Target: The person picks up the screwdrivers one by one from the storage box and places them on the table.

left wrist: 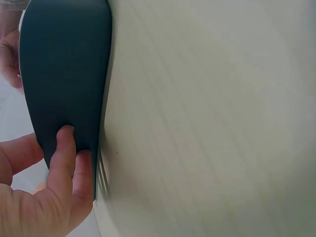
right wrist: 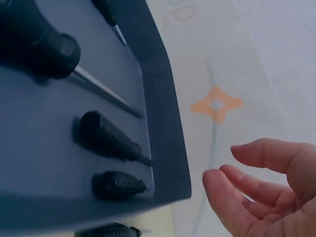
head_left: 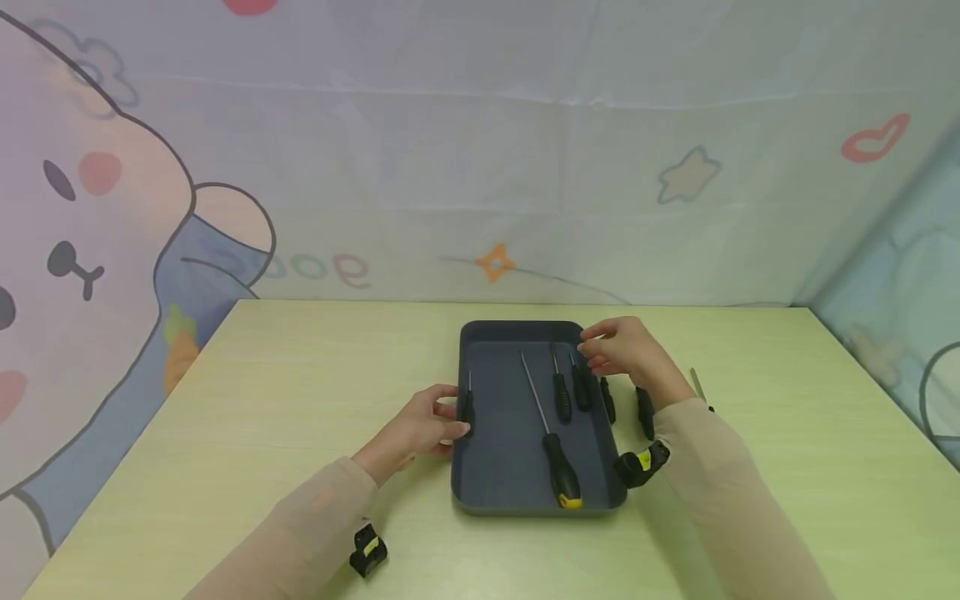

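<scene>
My left hand (head_left: 423,425) grips the left side wall of a dark grey tray (head_left: 502,492). Its thumb lies over the rim, and in the left wrist view its fingers press the outer wall. Inside the tray lies a long screwdriver (head_left: 561,471) with a black handle and yellow end. Two shorter black screwdrivers (head_left: 562,398) (head_left: 581,387) lie toward the right wall, and a small screwdriver (head_left: 468,408) is beside my left thumb. By the far right corner hovers my right hand (head_left: 622,346), fingers loosely bent and holding nothing; the right wrist view shows a gap between it and the tray.
Right of the tray, a black-handled tool (head_left: 607,402) lies close to the wall, with another black handle (head_left: 645,412) further out. A metal shaft (head_left: 697,383) shows behind my right sleeve. A printed cloth (head_left: 465,167) hangs behind the table (head_left: 300,375).
</scene>
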A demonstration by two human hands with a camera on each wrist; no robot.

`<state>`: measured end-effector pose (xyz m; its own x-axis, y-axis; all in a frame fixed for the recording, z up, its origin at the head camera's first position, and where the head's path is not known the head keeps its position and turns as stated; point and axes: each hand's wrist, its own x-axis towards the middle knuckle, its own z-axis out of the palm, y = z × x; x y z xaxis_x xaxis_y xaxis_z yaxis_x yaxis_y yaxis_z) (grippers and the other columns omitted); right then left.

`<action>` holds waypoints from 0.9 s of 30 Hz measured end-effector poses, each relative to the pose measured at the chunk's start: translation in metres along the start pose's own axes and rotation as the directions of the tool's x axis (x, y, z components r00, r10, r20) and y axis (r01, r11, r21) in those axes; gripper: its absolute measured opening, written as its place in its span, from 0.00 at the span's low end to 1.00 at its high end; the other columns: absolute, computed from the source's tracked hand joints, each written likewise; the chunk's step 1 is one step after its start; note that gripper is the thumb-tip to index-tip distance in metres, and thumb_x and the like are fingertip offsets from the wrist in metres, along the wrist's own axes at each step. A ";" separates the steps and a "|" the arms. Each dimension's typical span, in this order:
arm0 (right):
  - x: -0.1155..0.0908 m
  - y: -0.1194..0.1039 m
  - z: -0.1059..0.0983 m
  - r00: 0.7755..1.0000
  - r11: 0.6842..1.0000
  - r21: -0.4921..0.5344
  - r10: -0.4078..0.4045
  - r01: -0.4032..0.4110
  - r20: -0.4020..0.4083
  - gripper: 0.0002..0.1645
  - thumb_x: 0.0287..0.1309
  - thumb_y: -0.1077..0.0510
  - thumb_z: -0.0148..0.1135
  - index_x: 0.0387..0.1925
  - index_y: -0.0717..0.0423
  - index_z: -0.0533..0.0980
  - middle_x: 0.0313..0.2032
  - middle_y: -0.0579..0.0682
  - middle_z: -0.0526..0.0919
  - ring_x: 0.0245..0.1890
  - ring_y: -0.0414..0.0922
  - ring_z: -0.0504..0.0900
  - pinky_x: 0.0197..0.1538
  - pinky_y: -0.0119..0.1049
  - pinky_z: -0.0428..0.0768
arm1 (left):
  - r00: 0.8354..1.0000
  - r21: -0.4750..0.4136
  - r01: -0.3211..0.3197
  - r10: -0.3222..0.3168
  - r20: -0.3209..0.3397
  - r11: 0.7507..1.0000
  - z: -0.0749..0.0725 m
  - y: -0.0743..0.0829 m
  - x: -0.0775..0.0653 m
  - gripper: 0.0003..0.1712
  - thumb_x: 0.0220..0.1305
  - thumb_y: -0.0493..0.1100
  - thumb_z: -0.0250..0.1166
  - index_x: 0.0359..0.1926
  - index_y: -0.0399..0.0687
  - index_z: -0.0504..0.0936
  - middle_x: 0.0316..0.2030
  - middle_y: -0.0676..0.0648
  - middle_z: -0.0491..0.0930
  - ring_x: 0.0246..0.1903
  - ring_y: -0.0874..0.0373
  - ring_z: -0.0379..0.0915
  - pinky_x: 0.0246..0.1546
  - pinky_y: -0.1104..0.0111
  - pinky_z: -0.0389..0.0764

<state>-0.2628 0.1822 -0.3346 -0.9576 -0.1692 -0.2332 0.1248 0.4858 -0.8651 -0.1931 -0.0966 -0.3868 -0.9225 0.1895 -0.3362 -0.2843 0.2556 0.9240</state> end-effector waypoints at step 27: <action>0.008 -0.007 0.037 0.991 0.983 0.181 -0.037 0.013 0.132 0.26 0.61 0.64 0.55 0.58 0.75 0.65 0.45 0.66 0.78 0.34 0.46 0.82 0.38 0.35 0.82 | 1.000 -0.002 0.006 -0.006 -0.003 1.000 -0.001 0.003 -0.002 0.34 0.58 0.26 0.61 0.65 0.38 0.62 0.46 0.34 0.68 0.37 0.49 0.75 0.35 0.58 0.81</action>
<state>-0.2615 0.1455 -0.3471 -0.9191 -0.2984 -0.2572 0.1574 0.3203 -0.9341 -0.1923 -0.0968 -0.3836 -0.9215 0.1855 -0.3412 -0.2902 0.2551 0.9224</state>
